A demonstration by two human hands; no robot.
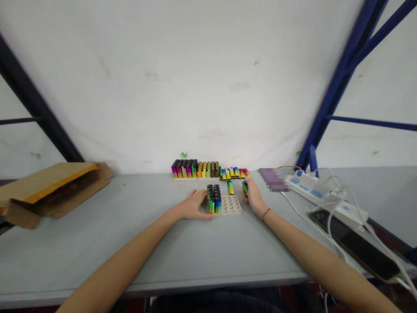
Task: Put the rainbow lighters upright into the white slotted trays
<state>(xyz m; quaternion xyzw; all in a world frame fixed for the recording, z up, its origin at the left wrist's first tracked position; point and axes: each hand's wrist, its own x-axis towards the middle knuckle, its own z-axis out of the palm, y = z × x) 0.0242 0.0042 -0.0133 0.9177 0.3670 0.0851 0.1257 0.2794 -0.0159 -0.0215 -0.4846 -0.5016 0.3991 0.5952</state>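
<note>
A pale tray (pixel 232 205) with round pockets sits on the table in front of me. Its left part carries several upright, gradient-coloured cylinders (pixel 214 204) with black tops; bare pockets show on the right. My left hand (pixel 194 206) grips the tray's left side, thumb along the front and fingers behind. Just right of the tray, my right hand (pixel 252 198) is closed round a small green cylinder (pixel 245 188), partly hidden by the fingers. One loose yellow-green cylinder (pixel 230 188) lies behind the tray. Farther back lies a row of loose multicoloured cylinders (pixel 233 173).
Against the wall stand black-topped cylinders (pixel 184 168) and yellow-orange ones (pixel 207 169) in trays. An open cardboard box (pixel 55 187) lies at left. On the right are a purple packet (pixel 273 179), a power strip (pixel 325 195), white cables and a dark phone (pixel 355 243).
</note>
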